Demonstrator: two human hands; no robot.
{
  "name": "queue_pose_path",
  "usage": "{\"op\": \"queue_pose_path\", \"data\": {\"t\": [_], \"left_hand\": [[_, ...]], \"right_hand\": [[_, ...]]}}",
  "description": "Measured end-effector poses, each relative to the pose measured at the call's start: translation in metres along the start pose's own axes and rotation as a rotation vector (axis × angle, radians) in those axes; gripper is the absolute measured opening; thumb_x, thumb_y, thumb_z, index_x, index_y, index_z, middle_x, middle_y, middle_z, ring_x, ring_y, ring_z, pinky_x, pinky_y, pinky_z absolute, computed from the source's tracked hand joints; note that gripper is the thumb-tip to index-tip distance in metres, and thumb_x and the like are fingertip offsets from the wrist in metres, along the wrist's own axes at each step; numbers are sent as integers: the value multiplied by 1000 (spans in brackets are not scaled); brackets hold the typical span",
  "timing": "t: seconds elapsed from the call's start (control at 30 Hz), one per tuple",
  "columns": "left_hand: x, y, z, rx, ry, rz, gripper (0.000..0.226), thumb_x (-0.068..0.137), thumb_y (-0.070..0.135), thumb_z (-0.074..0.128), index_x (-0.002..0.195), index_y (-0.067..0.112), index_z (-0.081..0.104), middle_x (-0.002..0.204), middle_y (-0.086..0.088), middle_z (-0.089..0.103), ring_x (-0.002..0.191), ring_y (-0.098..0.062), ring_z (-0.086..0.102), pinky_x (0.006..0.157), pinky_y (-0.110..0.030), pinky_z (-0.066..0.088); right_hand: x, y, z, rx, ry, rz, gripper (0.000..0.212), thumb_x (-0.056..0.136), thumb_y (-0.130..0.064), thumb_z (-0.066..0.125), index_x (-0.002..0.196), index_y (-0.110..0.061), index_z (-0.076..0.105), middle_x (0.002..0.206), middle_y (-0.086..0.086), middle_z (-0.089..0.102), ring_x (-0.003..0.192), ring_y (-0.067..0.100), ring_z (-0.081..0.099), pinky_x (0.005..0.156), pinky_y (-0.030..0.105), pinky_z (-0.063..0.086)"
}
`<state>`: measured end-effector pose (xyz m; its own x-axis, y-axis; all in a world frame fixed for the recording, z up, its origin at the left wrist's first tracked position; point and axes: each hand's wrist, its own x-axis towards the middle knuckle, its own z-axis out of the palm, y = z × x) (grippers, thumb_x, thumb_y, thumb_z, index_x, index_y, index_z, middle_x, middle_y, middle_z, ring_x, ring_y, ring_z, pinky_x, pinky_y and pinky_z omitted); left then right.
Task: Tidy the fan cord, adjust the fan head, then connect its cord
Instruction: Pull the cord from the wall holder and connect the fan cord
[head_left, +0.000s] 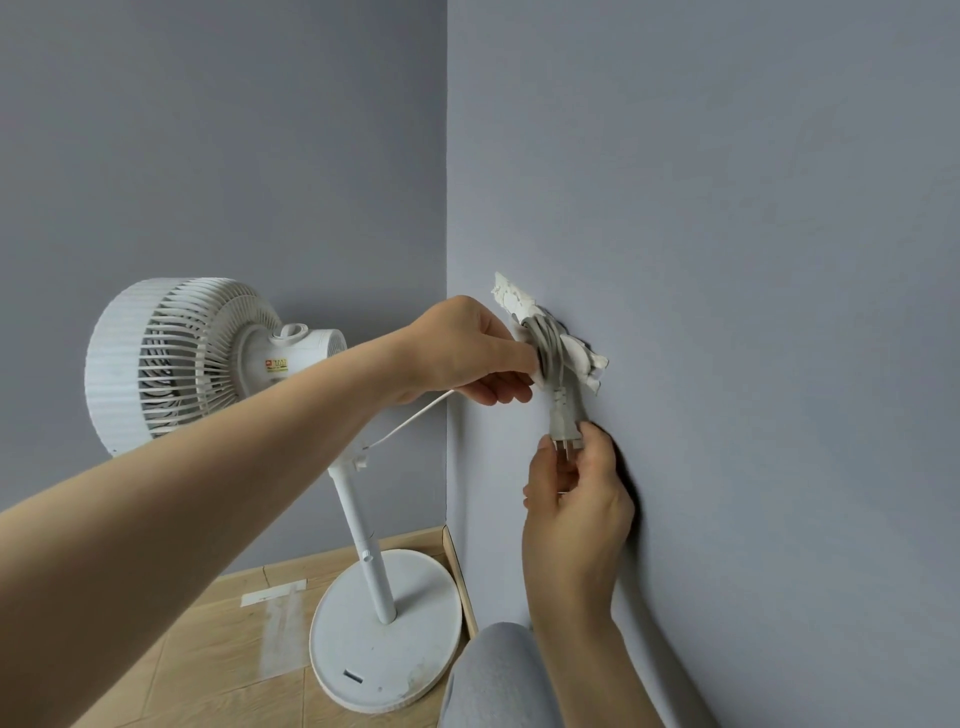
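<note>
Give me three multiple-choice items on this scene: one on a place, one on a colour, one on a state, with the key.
1. Where does the white pedestal fan stand? A. on a table B. on the wooden floor in the wall corner C. on a chair
2. What colour is the coiled cord bundle that the left hand grips? A. red B. grey C. black
3. What state is the grey plug in? A. seated in a socket B. lying on the floor C. pinched by the right hand, prongs bare
Key: 1 B, its round base rests on floorboards by the corner; 2 B, the loops look pale grey; 3 C, its prongs show below the pinch.
</note>
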<state>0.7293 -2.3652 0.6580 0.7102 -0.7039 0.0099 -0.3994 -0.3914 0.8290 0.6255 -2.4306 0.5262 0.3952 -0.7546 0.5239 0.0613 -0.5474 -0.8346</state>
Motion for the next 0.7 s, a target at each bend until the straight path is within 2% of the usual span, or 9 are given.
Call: {"op": "queue_pose_path", "data": {"t": [0.23,0.37,0.53,0.7], "left_hand": [[0,-6,1,-54,-51,19,26,86,33,68,84,9,76,85,-4,77,66,-8,66,69,-21,59],[-1,-13,2,-115,-82,37,23,88,31,66,88,9,75,90,-6,77,70,-9,66,70,-20,58],[3,-13,12,-36,48,94,32,82,37,71,85,5,76,77,0,77,62,-7,64,62,-19,56],[-6,-17,16,-5,177,150,34,82,37,72,83,3,74,74,0,76,58,-7,63,60,-19,56]], "right_hand": [[3,5,10,17,-46,39,27,95,-28,49,119,-16,54,86,5,70,75,20,70,68,42,56],[3,4,12,38,-50,51,36,91,-39,43,118,-19,54,86,2,70,75,20,70,68,42,56],[2,5,9,59,-71,57,32,94,-42,45,118,-22,54,89,1,70,75,20,70,70,42,57],[-1,4,0,115,-132,149,28,93,-39,48,102,-14,59,83,2,69,71,20,68,71,43,57]]}}
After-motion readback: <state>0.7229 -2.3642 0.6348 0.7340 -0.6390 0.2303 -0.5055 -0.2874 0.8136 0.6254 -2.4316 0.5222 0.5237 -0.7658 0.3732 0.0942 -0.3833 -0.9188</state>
